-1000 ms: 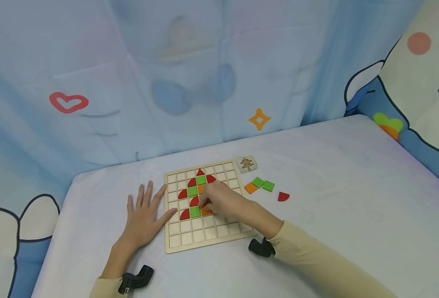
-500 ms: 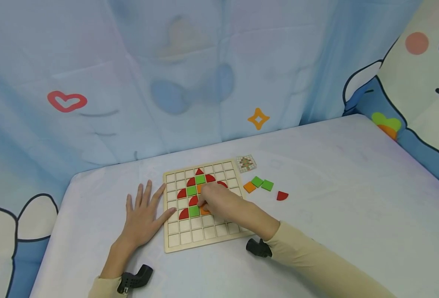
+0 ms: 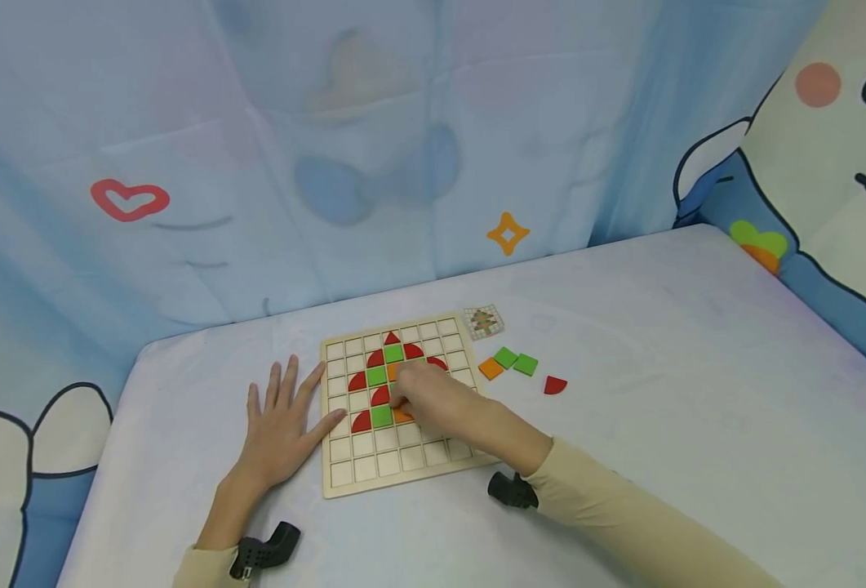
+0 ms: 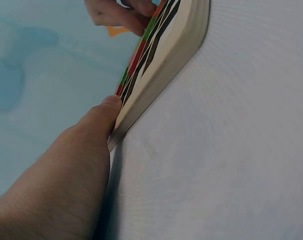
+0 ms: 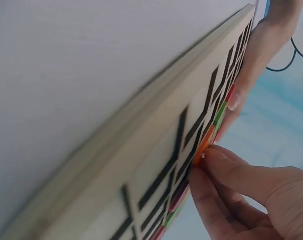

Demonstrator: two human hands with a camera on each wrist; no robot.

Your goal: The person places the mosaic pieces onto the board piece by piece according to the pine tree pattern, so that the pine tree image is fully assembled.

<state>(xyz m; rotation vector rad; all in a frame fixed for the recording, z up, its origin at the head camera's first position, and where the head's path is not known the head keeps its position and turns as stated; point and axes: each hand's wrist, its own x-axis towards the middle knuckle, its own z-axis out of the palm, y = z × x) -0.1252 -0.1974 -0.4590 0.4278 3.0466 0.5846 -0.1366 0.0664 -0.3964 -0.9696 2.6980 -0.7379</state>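
Observation:
A wooden grid board [image 3: 388, 465] lies on the table, with red, green and orange tiles forming a stepped shape. My left hand [image 3: 278, 437] is spread flat at the board's left side, thumb tip resting on its edge. Over the middle of the board, my right hand [image 3: 436, 398] bends its fingers down to the tiles. In the right wrist view, the thumb and a finger pinch an orange tile [image 5: 199, 153] at the board's surface. A green tile [image 3: 381, 416] sits in a cell just left of them. The right hand hides several cells beneath it.
Right of the board lie a loose orange tile [image 3: 490, 369], two green tiles [image 3: 526, 364] and a red quarter-circle tile [image 3: 555, 385]. A small pattern card [image 3: 484, 322] is by the board's upper right corner. A printed curtain [image 3: 374, 163] hangs behind the table.
Both hands stay nearly where they were, the right one still at the same cells. The whole view shifts very slightly.

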